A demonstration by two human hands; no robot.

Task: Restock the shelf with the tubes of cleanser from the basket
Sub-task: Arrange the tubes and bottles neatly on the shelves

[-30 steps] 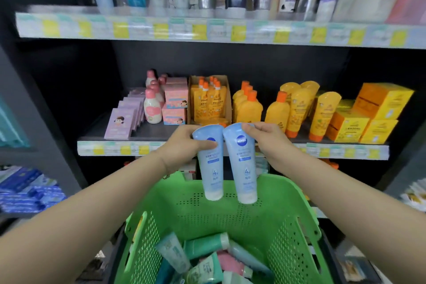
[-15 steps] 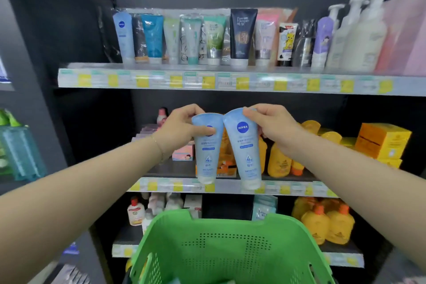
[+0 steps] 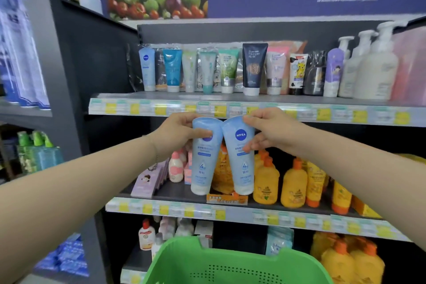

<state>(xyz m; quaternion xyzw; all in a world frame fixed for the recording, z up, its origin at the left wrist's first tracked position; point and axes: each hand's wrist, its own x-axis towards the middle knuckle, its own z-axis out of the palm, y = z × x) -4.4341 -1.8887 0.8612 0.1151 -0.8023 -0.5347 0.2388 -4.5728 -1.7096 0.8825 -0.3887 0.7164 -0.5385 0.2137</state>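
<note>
A: ok, what's where?

B: left Nivea tube (image 3: 201, 168) and right Nivea tube (image 3: 241, 168) are both in the air, caps down, top corners touching, just below the top shelf (image 3: 161, 107) edge. green basket (image 3: 207, 260) underneath.

A: and the hands?

B: left hand (image 3: 177, 132) is curled round its tube's upper end, thumb across the front. right hand (image 3: 272, 131) pinches its tube near the crimp.

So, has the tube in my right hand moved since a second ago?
Yes, upward. The tube in the right hand had its top at the yellow-bottle shelf's edge; now it reaches the upper shelf's price strip.
</note>
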